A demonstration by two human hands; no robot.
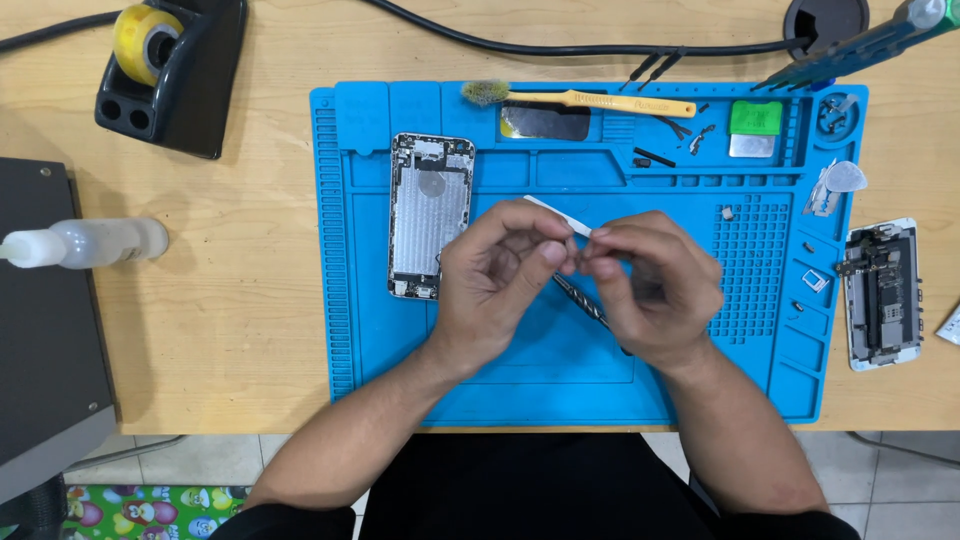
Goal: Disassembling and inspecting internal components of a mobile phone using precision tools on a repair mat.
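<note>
I see my left hand (497, 285) and my right hand (650, 290) meet over the blue mat (560, 390). The fingertips of both pinch together on something tiny, too small for me to tell. A thin white stick (556, 214) pokes out above my fingers. A dark twisty tool (583, 301) shows between my hands. The open phone shell (430, 215) lies on the mat, just beside my left hand.

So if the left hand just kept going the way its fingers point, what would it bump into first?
The left hand points right, at the right hand; their fingertips already look in contact around a thin white strip, so it would likely meet those fingers first.
</note>
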